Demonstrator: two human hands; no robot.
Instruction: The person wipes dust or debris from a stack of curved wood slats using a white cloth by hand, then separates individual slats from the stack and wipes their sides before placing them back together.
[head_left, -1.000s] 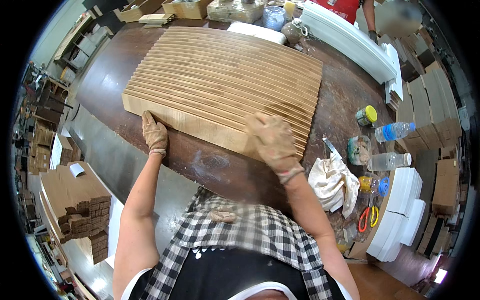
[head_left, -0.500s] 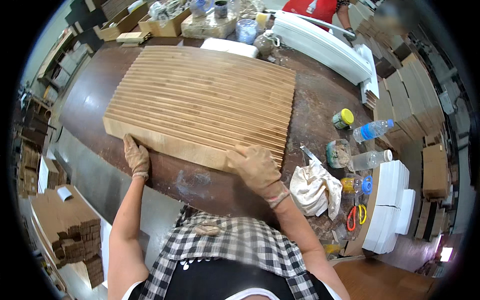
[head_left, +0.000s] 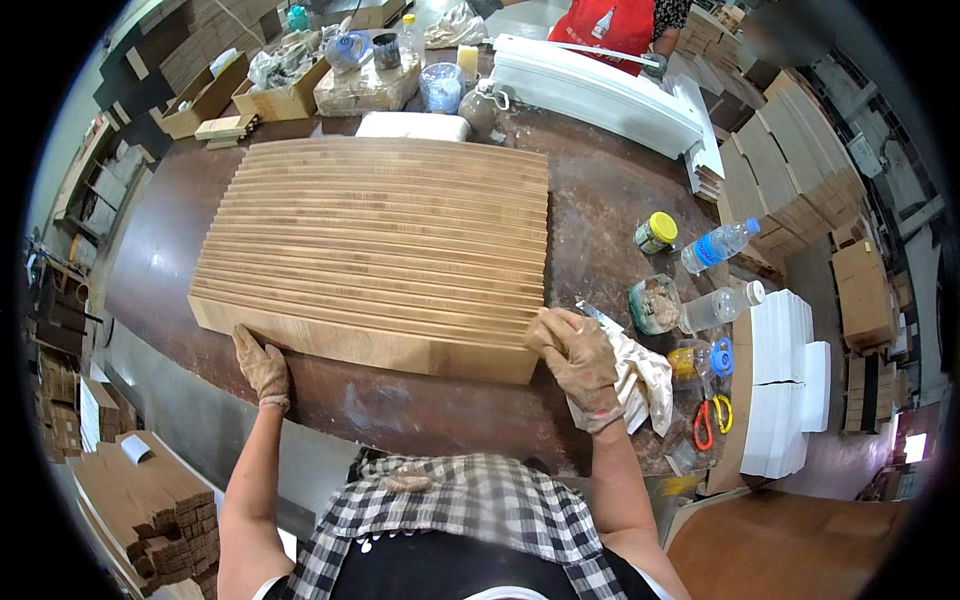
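A broad row of ridged wooden strips (head_left: 375,245) lies side by side on the brown table, with a plain pale face along the near side. My left hand (head_left: 264,372), in a tan glove, is open, its stretched fingers touching the near face close to the left corner. At the near right corner, my gloved right hand (head_left: 580,365) rests against the strip ends with its fingers curled; whatever they may hold is hidden. Behind that hand, a crumpled white cloth (head_left: 645,380) lies on the table beside a metal blade (head_left: 598,316).
To the right stand a yellow-lidded jar (head_left: 657,232), several plastic bottles (head_left: 722,246) and scissors (head_left: 712,420) near white blocks (head_left: 777,385). White mouldings (head_left: 595,95) lie at the back, near a person in a red apron (head_left: 607,30). Cardboard boxes (head_left: 280,92) occupy the back left.
My right hand has moved along the near face to the right end of the strips. My left hand stays near the left corner. The whole view has shifted somewhat.
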